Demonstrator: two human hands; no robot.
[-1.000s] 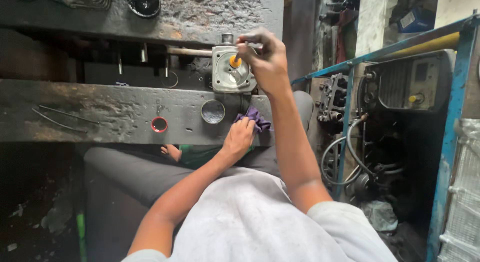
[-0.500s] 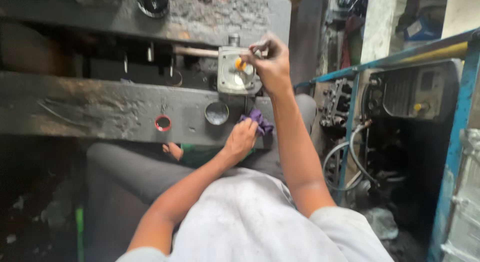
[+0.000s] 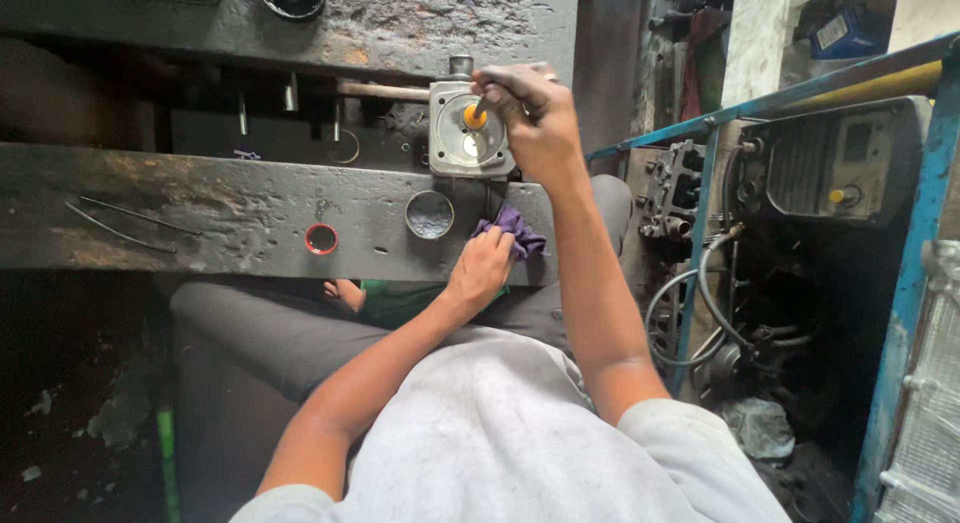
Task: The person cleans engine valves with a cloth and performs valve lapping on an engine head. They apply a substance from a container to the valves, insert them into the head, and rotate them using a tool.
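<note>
Compared with the frames from a second and half a second before, hands and part showed no clear shift; only the head camera had wobbled. Judged: work remained at the same step, with the tool kept in the bore.

Right hand [image 3: 535, 118] was pinched around a small orange-tipped tool [image 3: 475, 114], tip set into the upper opening of the square grey metal housing [image 3: 468, 133]. Housing sat at the far edge of the worn bench plank [image 3: 200, 208], open face up toward the camera. Tool's long axis leaned from the bore up and right into the fingers.

Left hand [image 3: 482, 268] lay loosely curled on the purple rag [image 3: 512, 228], near a round metal cap [image 3: 429, 214] and a red ring [image 3: 321, 239].
</note>
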